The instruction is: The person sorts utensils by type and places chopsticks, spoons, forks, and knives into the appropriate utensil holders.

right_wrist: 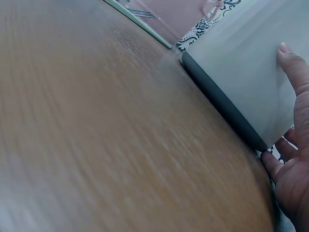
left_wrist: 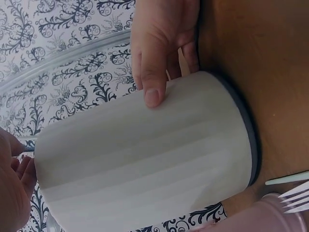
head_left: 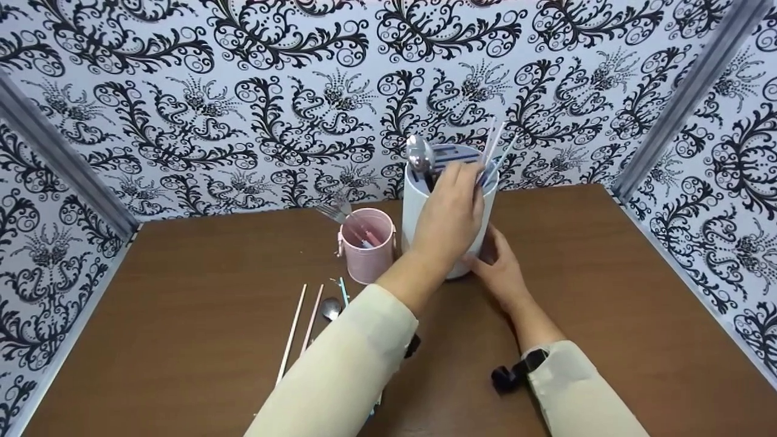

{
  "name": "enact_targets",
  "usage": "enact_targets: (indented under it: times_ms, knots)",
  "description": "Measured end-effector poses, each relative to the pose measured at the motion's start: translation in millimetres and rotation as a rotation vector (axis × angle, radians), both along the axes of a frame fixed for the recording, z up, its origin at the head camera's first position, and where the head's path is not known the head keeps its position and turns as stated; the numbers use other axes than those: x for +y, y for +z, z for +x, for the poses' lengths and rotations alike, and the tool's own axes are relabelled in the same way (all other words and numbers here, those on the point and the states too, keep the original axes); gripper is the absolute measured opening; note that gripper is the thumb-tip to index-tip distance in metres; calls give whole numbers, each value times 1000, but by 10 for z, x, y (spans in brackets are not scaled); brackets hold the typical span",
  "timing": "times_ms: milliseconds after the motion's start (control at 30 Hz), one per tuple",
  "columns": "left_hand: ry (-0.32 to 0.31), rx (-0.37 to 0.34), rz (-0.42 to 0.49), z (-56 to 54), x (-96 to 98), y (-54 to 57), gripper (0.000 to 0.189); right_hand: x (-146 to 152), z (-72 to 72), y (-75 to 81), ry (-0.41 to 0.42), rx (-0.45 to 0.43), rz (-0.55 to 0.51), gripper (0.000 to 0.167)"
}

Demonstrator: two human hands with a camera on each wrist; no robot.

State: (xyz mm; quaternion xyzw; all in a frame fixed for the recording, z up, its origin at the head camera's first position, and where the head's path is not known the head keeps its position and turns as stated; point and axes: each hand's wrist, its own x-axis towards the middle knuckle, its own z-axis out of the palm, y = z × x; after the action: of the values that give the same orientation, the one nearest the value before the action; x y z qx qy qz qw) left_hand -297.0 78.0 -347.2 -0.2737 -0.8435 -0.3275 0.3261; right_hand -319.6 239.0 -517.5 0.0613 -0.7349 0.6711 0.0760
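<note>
A white utensil holder [head_left: 419, 206] with a slotted top stands upright at the back of the table. My left hand [head_left: 449, 209] is at its top, the fingers curled at the thin chopsticks [head_left: 498, 138] that rise from the right side. A metal spoon [head_left: 419, 155] stands bowl-up in the same holder, just left of these fingers. Lower down, my right hand [head_left: 504, 270] grips the holder's side near the base. The right wrist view shows the right thumb [right_wrist: 293, 67] across the white wall, above the dark base rim [right_wrist: 222, 104].
Left of the holder stands a pink cup [head_left: 369, 261] with a fork [head_left: 332, 212] and other utensils in it. A white chopstick [head_left: 292, 331], a pink chopstick [head_left: 313, 315] and a spoon [head_left: 331, 308] lie on the table, partly behind the left sleeve. A patterned wall [head_left: 291, 109] bounds the back.
</note>
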Motion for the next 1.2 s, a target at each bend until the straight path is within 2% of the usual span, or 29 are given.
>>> enact_targets:
  times_ms: [400,667,967,1200]
  knots:
    - [-45,25,118,277,-49,-158,29,-13,11,-10,-10,-7,33,83]
    - [-112,-41,269,433,-200,-348,29,-2,20,-13,5,11,12,85]
    - [-64,-76,318,598,-337,-605,32,-9,14,1,-16,-13,19,87]
    - [-50,-144,325,731,-423,-768,32,-22,18,19,-33,-34,23,91]
